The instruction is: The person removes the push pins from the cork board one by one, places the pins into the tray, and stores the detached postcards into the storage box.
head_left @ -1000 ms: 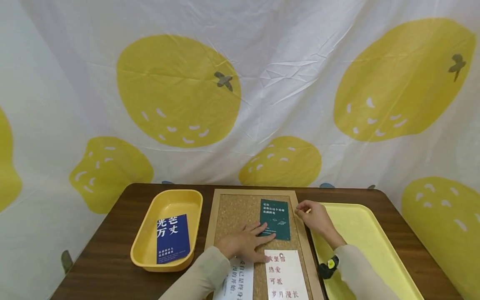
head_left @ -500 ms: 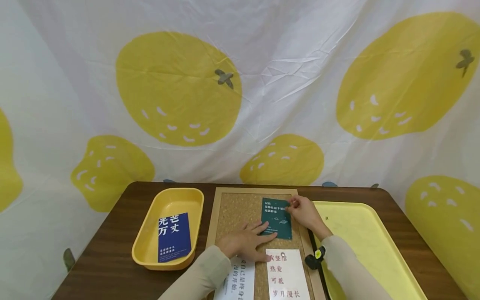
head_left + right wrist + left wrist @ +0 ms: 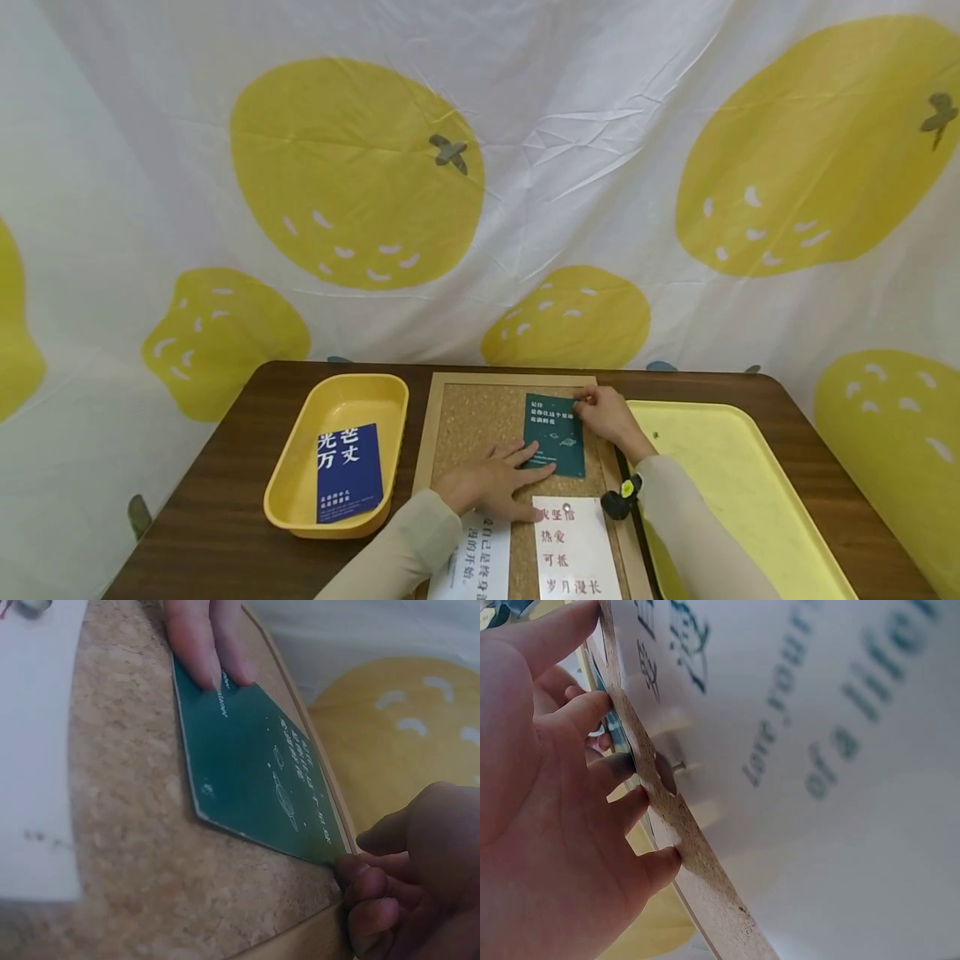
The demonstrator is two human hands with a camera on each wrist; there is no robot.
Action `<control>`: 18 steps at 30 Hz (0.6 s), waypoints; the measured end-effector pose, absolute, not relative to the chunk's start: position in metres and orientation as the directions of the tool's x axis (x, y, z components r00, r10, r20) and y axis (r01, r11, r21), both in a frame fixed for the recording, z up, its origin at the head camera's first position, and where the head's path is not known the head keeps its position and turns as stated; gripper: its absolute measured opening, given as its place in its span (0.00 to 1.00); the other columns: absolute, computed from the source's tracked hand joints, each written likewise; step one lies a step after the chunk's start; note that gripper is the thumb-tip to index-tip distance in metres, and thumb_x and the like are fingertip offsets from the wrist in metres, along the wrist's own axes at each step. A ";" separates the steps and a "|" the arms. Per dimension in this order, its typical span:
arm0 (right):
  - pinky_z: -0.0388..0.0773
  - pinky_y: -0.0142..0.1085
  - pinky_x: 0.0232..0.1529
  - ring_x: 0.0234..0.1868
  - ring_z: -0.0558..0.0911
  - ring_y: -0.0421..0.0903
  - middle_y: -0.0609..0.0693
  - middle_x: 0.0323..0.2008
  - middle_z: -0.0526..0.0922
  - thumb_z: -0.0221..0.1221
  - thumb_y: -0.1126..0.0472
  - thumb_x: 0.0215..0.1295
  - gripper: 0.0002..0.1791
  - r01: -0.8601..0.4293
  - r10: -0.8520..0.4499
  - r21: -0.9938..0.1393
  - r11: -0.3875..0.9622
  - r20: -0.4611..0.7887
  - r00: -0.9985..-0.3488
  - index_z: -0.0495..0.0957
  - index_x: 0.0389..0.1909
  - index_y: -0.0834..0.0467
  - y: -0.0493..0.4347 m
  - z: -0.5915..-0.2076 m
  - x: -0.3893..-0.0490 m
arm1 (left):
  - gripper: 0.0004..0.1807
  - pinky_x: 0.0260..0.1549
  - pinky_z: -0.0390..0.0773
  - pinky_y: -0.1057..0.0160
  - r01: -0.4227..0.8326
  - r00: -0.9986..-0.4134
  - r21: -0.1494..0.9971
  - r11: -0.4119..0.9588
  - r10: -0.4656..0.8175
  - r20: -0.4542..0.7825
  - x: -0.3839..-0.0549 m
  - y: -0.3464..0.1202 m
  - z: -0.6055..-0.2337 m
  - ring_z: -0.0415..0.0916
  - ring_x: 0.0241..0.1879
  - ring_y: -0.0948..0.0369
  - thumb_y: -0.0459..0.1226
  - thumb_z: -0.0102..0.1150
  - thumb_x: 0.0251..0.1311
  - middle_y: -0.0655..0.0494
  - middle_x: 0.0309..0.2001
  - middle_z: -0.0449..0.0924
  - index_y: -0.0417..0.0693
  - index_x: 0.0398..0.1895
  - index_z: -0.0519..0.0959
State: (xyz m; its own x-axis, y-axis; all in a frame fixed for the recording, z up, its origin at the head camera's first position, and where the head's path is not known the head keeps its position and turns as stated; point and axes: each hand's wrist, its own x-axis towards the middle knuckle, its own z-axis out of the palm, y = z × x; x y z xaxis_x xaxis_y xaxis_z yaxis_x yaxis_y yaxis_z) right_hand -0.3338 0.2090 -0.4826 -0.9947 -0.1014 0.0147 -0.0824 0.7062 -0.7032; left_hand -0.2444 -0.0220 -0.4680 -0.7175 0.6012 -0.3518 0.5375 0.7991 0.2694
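A dark green card (image 3: 553,454) with white print lies on the framed cork board (image 3: 472,417). My left hand (image 3: 491,482) spreads over the board, its fingertips resting on the card's lower left part. At the card's upper right corner my right hand (image 3: 606,410) has its fingers curled, and in the right wrist view thumb and fingertips (image 3: 364,889) pinch right at that corner. The corner itself is hidden. Below are a white card with red characters (image 3: 577,550), bearing a round tack (image 3: 567,507), and another white card (image 3: 480,554), partly under my left hand and sleeve.
Left of the board stands a yellow-orange basin (image 3: 337,396) with a blue card (image 3: 349,475) inside. To the right lies a pale yellow tray (image 3: 712,475), a tiny dark item (image 3: 656,434) near its left edge. A lemon-print cloth (image 3: 510,208) hangs behind the table.
My right hand has moved left from the gap between board and tray onto the green card's upper right corner. The left hand has stayed in place on the card.
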 end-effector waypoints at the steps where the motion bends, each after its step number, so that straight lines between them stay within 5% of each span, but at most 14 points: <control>1: 0.71 0.35 0.18 0.20 0.75 0.44 0.56 0.30 0.83 0.54 0.63 0.69 0.19 -0.062 -0.092 -0.706 0.706 -0.005 -0.996 0.79 0.55 0.68 0.209 -0.482 -0.334 | 0.40 0.76 0.39 0.47 0.537 -0.717 0.272 0.799 0.602 -0.351 -0.244 -0.022 -0.468 0.35 0.79 0.61 0.67 0.51 0.61 0.65 0.80 0.41 0.81 0.76 0.51; 13: 0.69 0.35 0.15 0.15 0.72 0.43 0.53 0.25 0.78 0.55 0.62 0.71 0.15 0.010 -0.064 -0.733 0.680 -0.074 -0.995 0.78 0.53 0.64 0.209 -0.481 -0.336 | 0.40 0.76 0.39 0.47 0.530 -0.715 0.295 0.795 0.606 -0.349 -0.244 -0.023 -0.466 0.36 0.79 0.60 0.67 0.52 0.61 0.65 0.80 0.41 0.81 0.76 0.52; 18: 0.69 0.35 0.23 0.25 0.73 0.46 0.54 0.30 0.77 0.57 0.62 0.67 0.12 0.007 -0.050 -0.719 0.695 -0.058 -0.997 0.76 0.48 0.64 0.205 -0.478 -0.337 | 0.40 0.76 0.39 0.47 0.531 -0.712 0.298 0.793 0.609 -0.350 -0.245 -0.023 -0.466 0.36 0.79 0.60 0.67 0.52 0.61 0.65 0.80 0.41 0.81 0.76 0.52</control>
